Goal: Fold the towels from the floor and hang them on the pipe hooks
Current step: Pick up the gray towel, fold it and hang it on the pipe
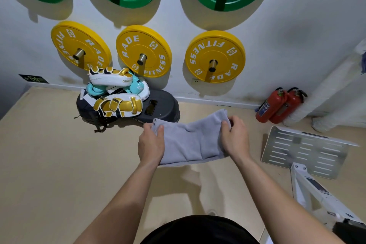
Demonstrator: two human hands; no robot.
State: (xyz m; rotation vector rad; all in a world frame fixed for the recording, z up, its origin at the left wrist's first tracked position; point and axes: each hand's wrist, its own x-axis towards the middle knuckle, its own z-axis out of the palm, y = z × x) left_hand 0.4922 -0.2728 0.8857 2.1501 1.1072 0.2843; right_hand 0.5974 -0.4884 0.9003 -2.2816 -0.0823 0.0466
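Note:
A light grey towel [193,140] hangs stretched in the air between my two hands, above the beige floor. My left hand [151,142] grips its left end with the thumb on top. Its right end is bunched in my right hand [234,136]. The towel looks doubled over, with its lower edge drooping just below my wrists. No pipe hooks show in this view.
A dark pad [164,107] by the wall carries boxing pads and gloves [116,93] and a phone [151,106]. Two red fire extinguishers [277,105] stand at the right. A white slotted metal plate [305,151] and white frame [316,194] lie on the floor. Weight plates [214,56] hang on wall pegs.

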